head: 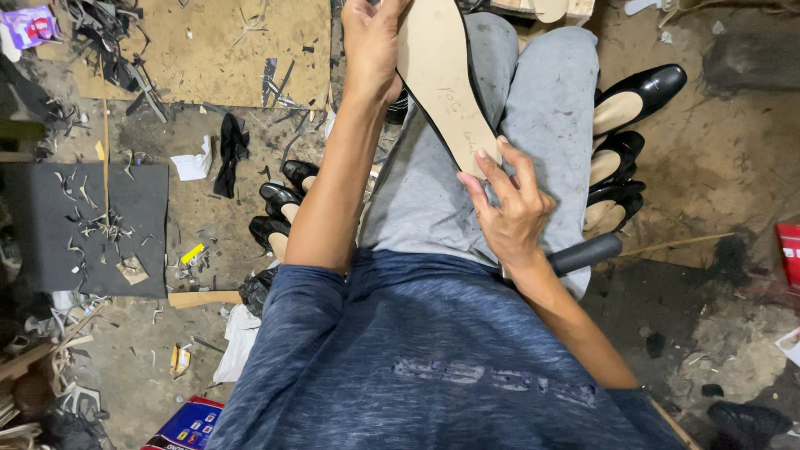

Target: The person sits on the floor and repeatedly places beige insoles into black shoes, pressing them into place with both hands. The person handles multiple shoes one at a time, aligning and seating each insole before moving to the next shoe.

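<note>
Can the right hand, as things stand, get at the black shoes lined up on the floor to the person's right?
Probably not right away: the right hand is gripping the heel end of the tan-soled shoe, so it would have to let go first. The black shoes themselves lie uncovered beside the right leg.

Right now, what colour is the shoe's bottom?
Tan, with a black edge, on the shoe; head view.

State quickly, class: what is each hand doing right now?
Left hand: closed on the toe end of the tan shoe sole.
Right hand: holding the sole's heel end, fingers pressed on it.
</note>
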Motion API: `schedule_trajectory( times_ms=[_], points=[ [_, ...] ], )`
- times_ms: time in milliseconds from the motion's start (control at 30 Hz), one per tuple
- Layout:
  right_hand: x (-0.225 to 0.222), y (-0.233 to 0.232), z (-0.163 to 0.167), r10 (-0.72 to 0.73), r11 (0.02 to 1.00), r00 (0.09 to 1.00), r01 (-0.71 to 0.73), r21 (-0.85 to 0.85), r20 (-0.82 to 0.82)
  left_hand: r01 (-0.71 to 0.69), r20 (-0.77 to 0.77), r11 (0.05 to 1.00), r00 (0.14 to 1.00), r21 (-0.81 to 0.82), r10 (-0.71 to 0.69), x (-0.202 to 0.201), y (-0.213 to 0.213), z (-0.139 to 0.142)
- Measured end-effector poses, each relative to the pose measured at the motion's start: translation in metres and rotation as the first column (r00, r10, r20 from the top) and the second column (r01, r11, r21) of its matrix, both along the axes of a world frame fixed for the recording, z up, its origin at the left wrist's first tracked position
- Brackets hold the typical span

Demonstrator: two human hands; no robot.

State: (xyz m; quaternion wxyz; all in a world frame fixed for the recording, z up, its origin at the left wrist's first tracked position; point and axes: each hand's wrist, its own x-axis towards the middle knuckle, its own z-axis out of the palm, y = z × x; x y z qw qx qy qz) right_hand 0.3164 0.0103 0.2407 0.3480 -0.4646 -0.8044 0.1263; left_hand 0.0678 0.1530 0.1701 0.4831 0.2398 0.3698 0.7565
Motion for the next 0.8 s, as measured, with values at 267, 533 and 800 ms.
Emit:
schedule_trajectory(
  times_ms=[267, 533, 800],
  points=[
    [0.001, 0.005, 0.004, 0.027, 0.998, 0.999, -0.026, -0.053, 0.019, 0.006, -0.072, 1.000, 0.997, -0.017, -0.007, 0.004, 0.003, -0.002],
    [0.013, -0.005, 0.020, 0.011, 0.993, 0.995, 0.001, -0.122, 0.095, 0.319, -0.428, 0.938, 0.872, 0.134, -0.235, 0.068, -0.027, 0.046],
    [0.026, -0.002, 0.019, -0.030, 0.914, 0.970, 0.124, -0.387, 0.239, 0.537, -0.306, 0.840, 0.788, -0.083, -0.534, 0.107, -0.033, 0.049]
  ],
)
